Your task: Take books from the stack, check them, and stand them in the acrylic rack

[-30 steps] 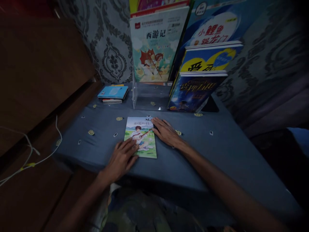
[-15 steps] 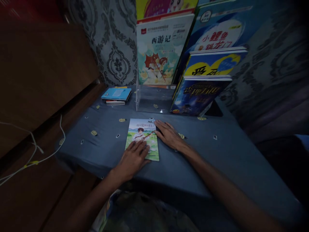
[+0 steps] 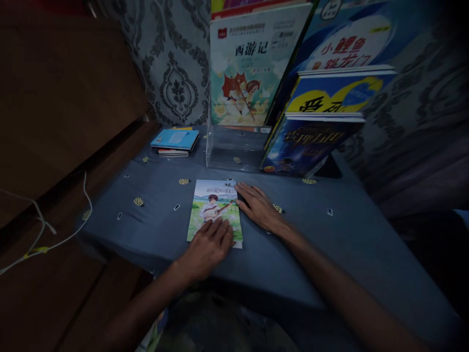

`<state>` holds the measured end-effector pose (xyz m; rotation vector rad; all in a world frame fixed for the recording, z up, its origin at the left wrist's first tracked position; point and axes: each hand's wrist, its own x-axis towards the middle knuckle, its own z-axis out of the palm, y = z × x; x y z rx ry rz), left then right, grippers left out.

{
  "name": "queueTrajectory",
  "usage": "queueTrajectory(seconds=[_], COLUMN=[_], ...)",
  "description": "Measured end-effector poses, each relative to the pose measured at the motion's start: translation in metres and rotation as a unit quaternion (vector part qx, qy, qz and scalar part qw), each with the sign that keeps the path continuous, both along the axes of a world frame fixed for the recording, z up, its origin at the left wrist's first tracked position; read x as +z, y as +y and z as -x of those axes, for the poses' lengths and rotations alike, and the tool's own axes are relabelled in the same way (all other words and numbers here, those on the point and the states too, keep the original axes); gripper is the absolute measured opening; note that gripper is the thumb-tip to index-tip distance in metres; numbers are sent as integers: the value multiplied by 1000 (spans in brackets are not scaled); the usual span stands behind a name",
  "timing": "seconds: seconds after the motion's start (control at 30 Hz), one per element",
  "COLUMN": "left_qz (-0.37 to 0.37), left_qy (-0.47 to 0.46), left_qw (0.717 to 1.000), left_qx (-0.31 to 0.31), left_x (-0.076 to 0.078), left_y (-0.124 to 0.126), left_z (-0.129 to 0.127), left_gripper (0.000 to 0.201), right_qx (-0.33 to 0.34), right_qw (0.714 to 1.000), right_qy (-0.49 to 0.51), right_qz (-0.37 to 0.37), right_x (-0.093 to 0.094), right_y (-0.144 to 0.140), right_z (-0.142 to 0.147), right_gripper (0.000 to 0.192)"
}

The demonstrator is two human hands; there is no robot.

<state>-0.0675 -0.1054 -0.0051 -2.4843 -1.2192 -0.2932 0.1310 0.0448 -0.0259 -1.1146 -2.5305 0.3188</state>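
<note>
A thin paperback book [image 3: 214,200] lies face up on the cloth-covered table, its cover showing a figure playing a guitar in a green field. My left hand [image 3: 214,244] rests over the lower part of the cover, fingers bent together at its lower right and thumb hidden. Just below that corner a strip of white page peeks out, so the cover sits slightly apart from it. Flat on the table, my right hand [image 3: 258,205] is open, its fingertips touching the book's upper right edge.
Behind the book stands a clear acrylic rack [image 3: 234,146] with several upright books, including a dark blue one [image 3: 311,146]. A small stack of books with a blue top [image 3: 176,139] lies at the back left. A white cable [image 3: 78,227] hangs beside the wooden cabinet [image 3: 66,107].
My left hand has slid slightly right and down toward the book's lower right corner, where white page now shows. The view has shifted a little; my right hand stays at the edge.
</note>
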Motion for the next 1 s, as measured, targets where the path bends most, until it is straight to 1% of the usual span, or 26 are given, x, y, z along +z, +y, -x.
queueTrajectory(seconds=[0.13,0.27,0.4,0.6,0.77,0.83,0.9,1.0], left_qz=[-5,30,45,68,78,85,73,50], left_qy=[-62,-136,-180,-183,-177,-167,-160,-142], left_qw=[998,990,982,980,981,982,984,988], left_qx=[-19,-32,-28,-20,-28,-28,-26,-25], left_x=[0,3,7,10,7,5,3,3], left_y=[3,2,-1,-3,-3,-4,-5,-5], left_z=[3,5,5,5,7,8,7,7], left_gripper=[28,22,23,30,39,42,41,36], right_qx=[6,8,5,2,7,23,52,121], right_qw=[1000,1000,1000,997,993,991,988,979], right_qy=[6,17,22,71,118,132,142,150], right_qz=[-1,-1,5,10,24,21,21,65], right_x=[0,2,3,5,13,17,22,30], right_y=[-1,-3,-5,-7,-15,-22,-31,-43], right_z=[-1,-3,-3,-4,-3,1,6,18], right_gripper=[54,54,53,47,42,39,34,32])
